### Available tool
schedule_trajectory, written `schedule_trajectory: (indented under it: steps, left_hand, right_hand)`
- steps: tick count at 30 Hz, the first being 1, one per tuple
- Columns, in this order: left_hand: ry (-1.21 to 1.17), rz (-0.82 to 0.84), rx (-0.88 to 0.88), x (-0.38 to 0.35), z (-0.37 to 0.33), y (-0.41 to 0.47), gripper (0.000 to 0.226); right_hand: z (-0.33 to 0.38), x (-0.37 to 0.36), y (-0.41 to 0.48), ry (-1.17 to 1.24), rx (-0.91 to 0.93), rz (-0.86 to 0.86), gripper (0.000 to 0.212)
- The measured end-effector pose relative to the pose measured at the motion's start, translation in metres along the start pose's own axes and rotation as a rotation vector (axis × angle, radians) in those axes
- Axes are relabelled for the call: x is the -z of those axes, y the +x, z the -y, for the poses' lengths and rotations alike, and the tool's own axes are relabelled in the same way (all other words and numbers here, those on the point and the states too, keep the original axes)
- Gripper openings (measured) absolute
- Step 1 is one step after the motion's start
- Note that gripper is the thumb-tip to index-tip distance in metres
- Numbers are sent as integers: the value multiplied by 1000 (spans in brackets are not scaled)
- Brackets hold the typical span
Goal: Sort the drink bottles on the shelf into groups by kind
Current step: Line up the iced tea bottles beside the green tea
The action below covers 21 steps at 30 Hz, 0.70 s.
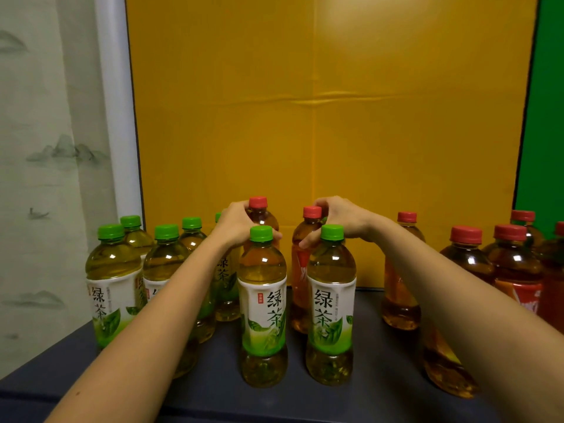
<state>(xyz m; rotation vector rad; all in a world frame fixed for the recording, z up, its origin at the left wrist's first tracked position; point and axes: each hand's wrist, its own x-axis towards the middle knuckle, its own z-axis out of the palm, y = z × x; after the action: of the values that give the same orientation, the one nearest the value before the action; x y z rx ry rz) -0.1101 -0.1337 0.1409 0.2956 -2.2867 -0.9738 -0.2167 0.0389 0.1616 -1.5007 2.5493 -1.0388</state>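
Note:
Green-capped green tea bottles stand in a cluster at the left, and two more stand in front, one centre-left and one centre-right. Red-capped amber tea bottles are grouped at the right. Behind the two front green tea bottles are two red-capped bottles. My left hand is closed round the neck of the left red-capped bottle. My right hand wraps the neck of the right red-capped bottle, thumb in front. Both bottles' lower parts are hidden.
The bottles stand on a dark blue-grey shelf top whose front edge is near me. A yellow board closes the back, a green panel lies at the far right, and a pale printed curtain hangs left.

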Motion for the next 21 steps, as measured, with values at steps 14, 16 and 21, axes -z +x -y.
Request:
schedule_trajectory:
  steps: [14,16,21]
  left_hand:
    - [-271,-450,-503,27,-95,14,66]
    - [-291,-496,-587,30,-113,15,66]
    - [-353,-524,-781,28,-156,5,56]
  right_hand:
    - [66,55,-7,205,344,-872,61]
    - [80,66,-17,120,414,-975,65]
    - [95,95,-52,35,533,-1181,57]
